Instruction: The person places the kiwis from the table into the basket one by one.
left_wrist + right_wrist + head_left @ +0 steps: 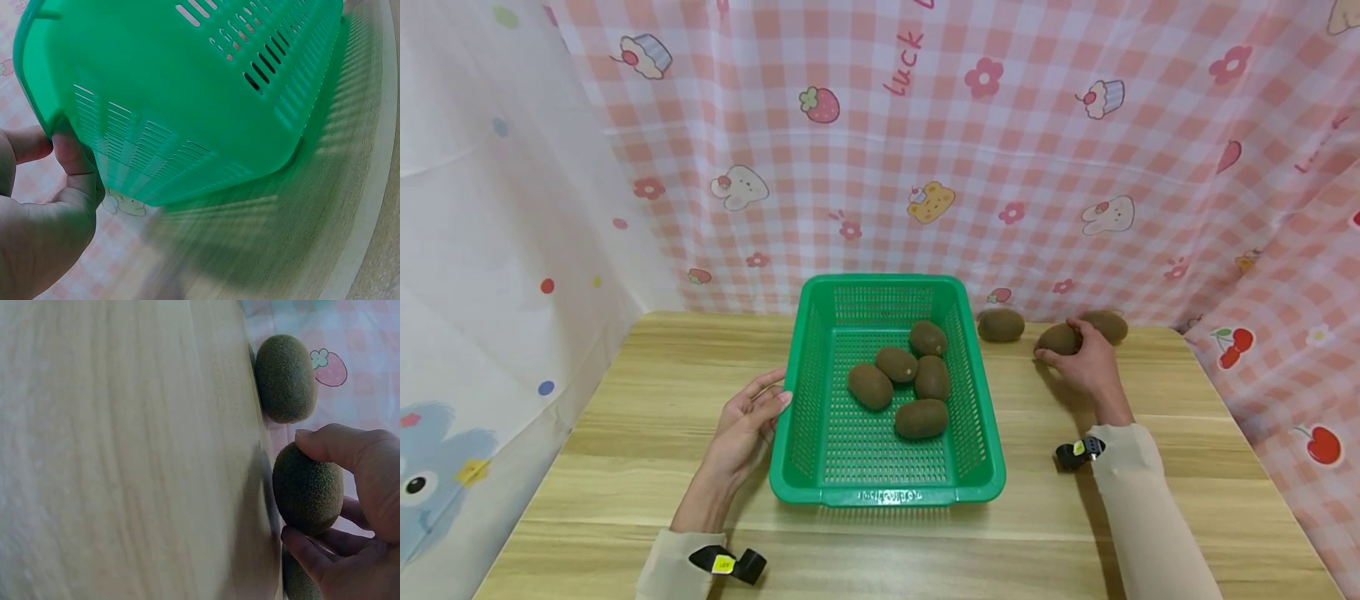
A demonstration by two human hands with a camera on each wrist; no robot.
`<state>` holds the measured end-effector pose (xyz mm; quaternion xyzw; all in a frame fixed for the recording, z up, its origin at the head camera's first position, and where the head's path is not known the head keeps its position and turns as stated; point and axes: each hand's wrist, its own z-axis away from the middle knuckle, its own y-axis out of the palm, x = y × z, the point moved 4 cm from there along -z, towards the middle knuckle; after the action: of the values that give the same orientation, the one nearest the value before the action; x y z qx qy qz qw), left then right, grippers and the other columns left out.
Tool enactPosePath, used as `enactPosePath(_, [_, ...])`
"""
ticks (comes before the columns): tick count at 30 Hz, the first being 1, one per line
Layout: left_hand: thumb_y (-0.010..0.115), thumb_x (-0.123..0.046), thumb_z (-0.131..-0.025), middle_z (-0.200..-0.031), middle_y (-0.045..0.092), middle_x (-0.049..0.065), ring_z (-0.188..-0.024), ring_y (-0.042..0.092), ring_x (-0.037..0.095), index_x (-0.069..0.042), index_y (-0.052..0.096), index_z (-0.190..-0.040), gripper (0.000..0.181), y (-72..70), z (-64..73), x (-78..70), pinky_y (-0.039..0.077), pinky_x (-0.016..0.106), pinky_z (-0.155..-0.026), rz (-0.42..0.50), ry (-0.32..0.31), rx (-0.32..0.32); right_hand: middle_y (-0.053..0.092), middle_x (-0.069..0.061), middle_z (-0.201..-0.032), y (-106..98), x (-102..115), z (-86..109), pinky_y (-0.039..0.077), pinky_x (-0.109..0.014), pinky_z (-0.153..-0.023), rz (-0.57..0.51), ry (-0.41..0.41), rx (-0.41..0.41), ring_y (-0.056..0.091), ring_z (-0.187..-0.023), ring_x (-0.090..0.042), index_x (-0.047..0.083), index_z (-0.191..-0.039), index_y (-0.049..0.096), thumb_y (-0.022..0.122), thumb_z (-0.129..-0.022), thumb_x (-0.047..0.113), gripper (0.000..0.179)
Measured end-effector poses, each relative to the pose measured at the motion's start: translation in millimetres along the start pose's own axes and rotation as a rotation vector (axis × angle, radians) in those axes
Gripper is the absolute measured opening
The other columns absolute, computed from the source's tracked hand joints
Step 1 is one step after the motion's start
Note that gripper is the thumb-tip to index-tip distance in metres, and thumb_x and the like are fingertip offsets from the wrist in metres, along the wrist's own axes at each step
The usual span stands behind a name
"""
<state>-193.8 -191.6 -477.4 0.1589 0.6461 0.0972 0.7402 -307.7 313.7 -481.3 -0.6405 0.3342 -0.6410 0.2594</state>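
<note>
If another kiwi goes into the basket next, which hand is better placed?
Likely the right hand: it grips a kiwi to the right of the basket. The left hand holds the basket's opposite side, farther from that kiwi.

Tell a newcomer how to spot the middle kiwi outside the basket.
Find the green basket on the wooden table. To its right, along the back edge, come a first kiwi, the middle kiwi and a last kiwi. Yours is the middle one, the only one gripped by the right hand.
</note>
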Motion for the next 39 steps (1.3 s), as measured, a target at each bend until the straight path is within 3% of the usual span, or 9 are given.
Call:
enactPosePath(7, [0.061, -0.001, -0.100, -0.098, 0.069, -0.005, -0.082, 0.069, 0.005, -0.001, 0.041, -0.147, 0.050, 0.1, -0.2, 0.5, 0.060, 0.017, -0.074, 0.006, 0.003, 0.002, 0.039, -0.032, -0.156, -4.3, 8.6, 3.9, 0.039, -0.066, -0.113, -0.038, 0.007, -0.003, 0.043, -0.139, -0.052, 0.001, -0.157, 0.033, 0.078, -0.091, 0.039, 0.089])
enactPosePath(16, [0.061, -0.001, -0.101, -0.099, 0.069, -0.004, -0.083, 0.070, 0.005, 0.000, 0.040, -0.147, 0.051, 0.3, -0.6, 0.1, 0.060, 0.018, -0.075, 0.014, 0.005, 0.006, 0.047, -0.027, -0.153, -11.2, 27.9, 9.7, 0.048, -0.061, -0.106, -0.068, -0.061, -0.028, 0.053, -0.131, -0.047, 0.004, -0.155, 0.040, 0.080, -0.089, 0.039, 0.084])
enactPosePath(27, [0.061, 0.000, -0.100, -0.098, 0.069, -0.005, -0.082, 0.069, 0.005, -0.001, 0.041, -0.146, 0.050, 0.6, 0.1, 0.3, 0.060, 0.017, -0.075, 0.026, 0.000, 0.001, 0.046, -0.024, -0.154, -16.3, 50.9, 18.6, 0.050, -0.058, -0.106, -0.126, -0.070, 0.009, 0.055, -0.130, -0.045, 0.010, -0.158, 0.038, 0.079, -0.088, 0.046, 0.088])
enactPosePath(39, [0.062, -0.002, -0.101, -0.098, 0.069, -0.005, -0.085, 0.069, 0.005, -0.002, 0.042, -0.145, 0.049, -0.1, 0.5, 0.4, 0.060, 0.018, -0.077, 0.029, 0.004, 0.012, 0.047, -0.019, -0.155, -25.8, 86.2, 26.3, 0.050, -0.058, -0.107, -0.145, -0.169, 0.048, 0.055, -0.133, -0.044, 0.012, -0.155, 0.042, 0.081, -0.088, 0.042, 0.083])
